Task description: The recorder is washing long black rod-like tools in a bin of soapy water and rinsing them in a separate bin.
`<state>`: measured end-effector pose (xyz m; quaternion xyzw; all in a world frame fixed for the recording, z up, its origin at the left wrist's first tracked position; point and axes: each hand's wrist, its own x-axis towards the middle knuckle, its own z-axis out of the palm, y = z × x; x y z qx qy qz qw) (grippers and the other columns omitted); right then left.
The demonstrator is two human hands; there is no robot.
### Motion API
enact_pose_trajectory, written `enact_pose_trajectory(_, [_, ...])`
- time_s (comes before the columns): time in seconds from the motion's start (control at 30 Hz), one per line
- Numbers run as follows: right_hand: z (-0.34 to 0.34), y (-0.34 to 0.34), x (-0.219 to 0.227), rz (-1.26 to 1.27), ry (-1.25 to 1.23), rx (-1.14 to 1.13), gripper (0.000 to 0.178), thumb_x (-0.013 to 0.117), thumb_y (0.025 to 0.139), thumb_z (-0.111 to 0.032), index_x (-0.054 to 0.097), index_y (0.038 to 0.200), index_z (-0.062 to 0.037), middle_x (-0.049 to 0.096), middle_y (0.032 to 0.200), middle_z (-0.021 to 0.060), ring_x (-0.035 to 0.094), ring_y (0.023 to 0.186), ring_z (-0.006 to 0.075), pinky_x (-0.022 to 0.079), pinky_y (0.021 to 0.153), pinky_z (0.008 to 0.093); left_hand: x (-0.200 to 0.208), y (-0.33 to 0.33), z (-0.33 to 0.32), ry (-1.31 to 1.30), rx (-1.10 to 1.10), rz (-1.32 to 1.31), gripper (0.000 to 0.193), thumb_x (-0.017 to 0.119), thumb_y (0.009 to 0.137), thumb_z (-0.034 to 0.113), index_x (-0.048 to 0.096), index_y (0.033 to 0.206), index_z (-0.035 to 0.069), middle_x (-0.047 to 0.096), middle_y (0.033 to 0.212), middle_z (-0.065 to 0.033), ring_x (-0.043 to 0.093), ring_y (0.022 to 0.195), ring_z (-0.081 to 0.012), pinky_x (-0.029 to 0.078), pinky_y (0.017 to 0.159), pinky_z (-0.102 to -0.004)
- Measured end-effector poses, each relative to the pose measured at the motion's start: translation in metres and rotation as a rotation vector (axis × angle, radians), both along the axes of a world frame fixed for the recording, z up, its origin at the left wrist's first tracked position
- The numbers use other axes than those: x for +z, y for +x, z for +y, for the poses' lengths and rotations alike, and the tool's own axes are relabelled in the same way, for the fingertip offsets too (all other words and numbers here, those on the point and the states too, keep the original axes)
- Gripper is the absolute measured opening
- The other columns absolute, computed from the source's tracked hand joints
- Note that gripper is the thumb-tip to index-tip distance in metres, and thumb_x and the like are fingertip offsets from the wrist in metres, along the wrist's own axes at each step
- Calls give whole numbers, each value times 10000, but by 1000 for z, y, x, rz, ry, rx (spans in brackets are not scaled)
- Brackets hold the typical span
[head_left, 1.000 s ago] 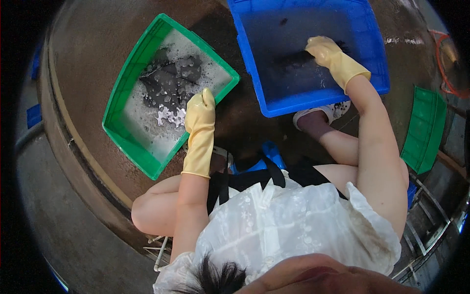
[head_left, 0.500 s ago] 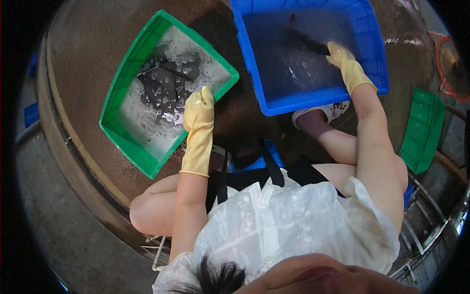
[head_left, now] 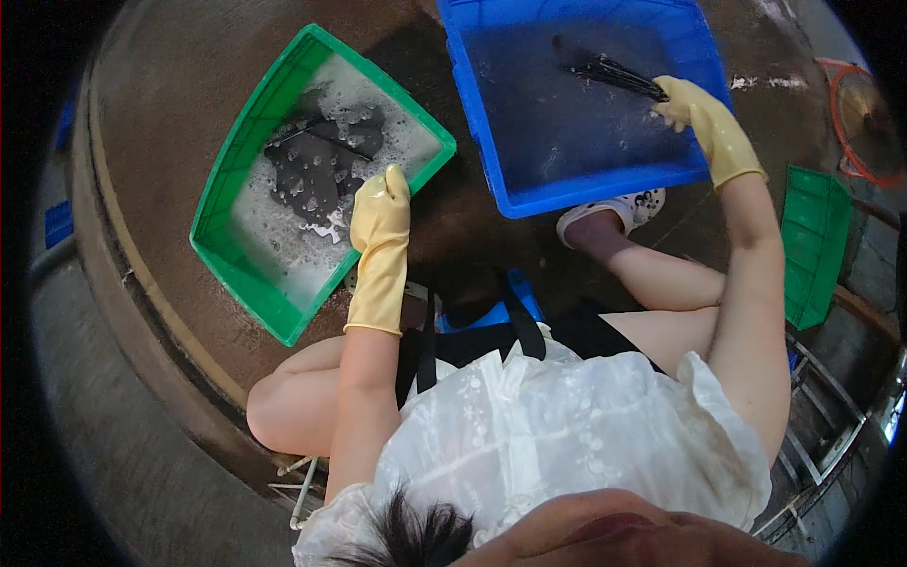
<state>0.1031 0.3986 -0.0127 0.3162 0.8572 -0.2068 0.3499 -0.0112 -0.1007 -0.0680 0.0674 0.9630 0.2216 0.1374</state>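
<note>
Black bundle held over blue tub while other hand rests at green tub's edge

The person's right hand, in a yellow rubber glove, reaches across the right edge of the blue tub, above its near right corner. Its fingers are closed on one end of a black bundle, wet and seemingly made of thin strips. The bundle slants from the glove toward the tub's far edge, over cloudy dark water; whether its far tip touches the surface cannot be told.

The left hand, gloved alike, is curled into a fist around the near edge of the green tub, between its right and bottom corners, thumb uppermost. Inside that tub, dark flat pieces lie in foamy water, toward the middle; their exact kind is unclear.

Both tubs stand on a wet brown floor. A white shoe shows just beside the blue tub's near edge. Farther right are a green crate and an orange hose.
</note>
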Motion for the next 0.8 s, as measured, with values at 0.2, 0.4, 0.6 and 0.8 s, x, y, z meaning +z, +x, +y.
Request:
enact_pose_trajectory(0.2, [12, -7, 91, -147, 307, 16, 157, 696, 898, -89, 673, 1052, -66, 655, 736, 112, 661, 652, 224, 528, 584, 394, 9, 3, 0, 6, 8, -5, 513, 448, 1003, 447, 726, 942, 20, 707, 999, -243, 653, 973, -454, 495, 856, -529])
enact_pose_trajectory(0.4, [33, 6, 121, -240, 757, 152, 268, 594, 898, -260, 770, 1050, -126, 765, 1022, 137, 744, 956, 285, 568, 817, 420, 10, -2, 15, 0, -43, -31, 530, 430, 1004, 459, 726, 974, 21, 709, 1030, -237, 654, 985, -453, 498, 869, -525])
enact_pose_trajectory(0.6, [-30, -31, 60, -620, 576, 690, 243, 701, 867, -177, 775, 1086, -103, 757, 1097, 143, 743, 949, 312, 583, 830, 411, 0, -5, 4, -7, -18, -36, 562, 421, 1010, 499, 720, 996, 23, 703, 1061, -240, 648, 1012, -449, 493, 890, -532])
enact_pose_trajectory(0.8, [-7, 5, 99, -294, 247, 244, 265, 778, 826, -107, 698, 1067, -32, 726, 828, 126, 721, 722, 265, 588, 644, 375, 3, -1, 4, -20, -17, -56, 578, 411, 1015, 516, 723, 999, 31, 706, 1067, -238, 650, 1028, -442, 492, 894, -528])
